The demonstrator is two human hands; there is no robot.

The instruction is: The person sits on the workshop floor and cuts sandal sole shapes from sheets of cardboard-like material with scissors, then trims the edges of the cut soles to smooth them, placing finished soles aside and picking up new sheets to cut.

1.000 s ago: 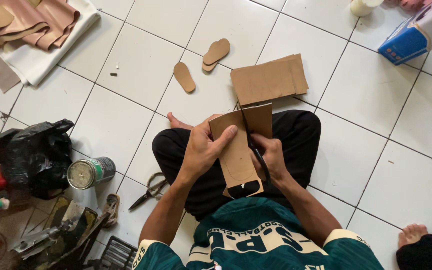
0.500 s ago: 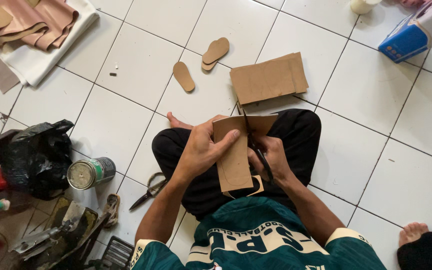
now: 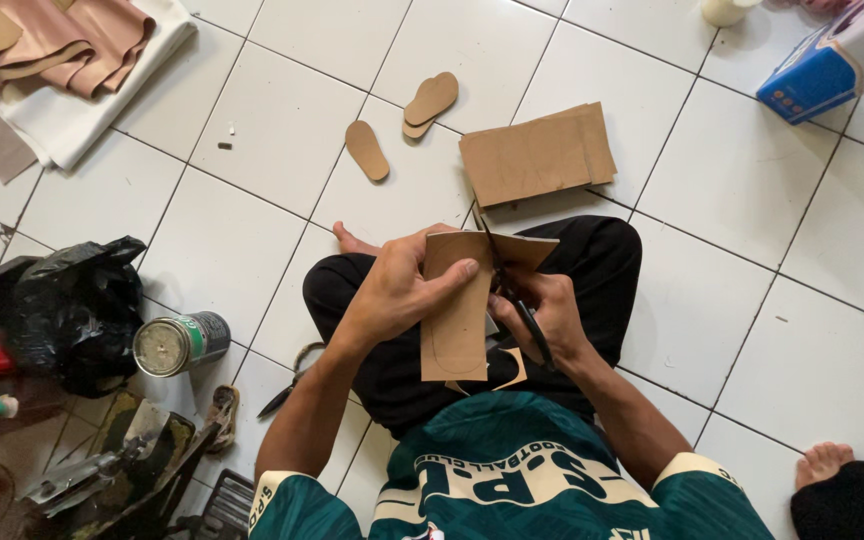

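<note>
Two hands work over the lap of a person sitting cross-legged on the white tile floor (image 3: pixel 782 300). The left hand (image 3: pixel 397 290) grips one brown card (image 3: pixel 460 310) from its left side, thumb laid across its face; a faint sole outline is drawn on it. The right hand (image 3: pixel 542 315) is closed around one pair of scissors (image 3: pixel 512 290), whose blades run up along the card's right edge. One curled offcut (image 3: pixel 512 372) hangs just below that hand.

Ahead of the knees lie three cut soles: one alone (image 3: pixel 366 150), and two overlapping (image 3: pixel 429 103) just beyond it. One stack of brown sheets (image 3: pixel 537 155) lies just right of them, touching the trouser leg.

A second pair of scissors (image 3: pixel 292 385) lies on the floor by the left knee. Near the floor's left edge sit one tin can (image 3: pixel 180 343) on its side and one black bag (image 3: pixel 72 310). Folded cloth (image 3: pixel 62 60) fills the top left corner, and one blue-and-white box (image 3: pixel 837 60) the top right. One bare foot (image 3: pixel 824 462) of another person shows at the bottom right.
</note>
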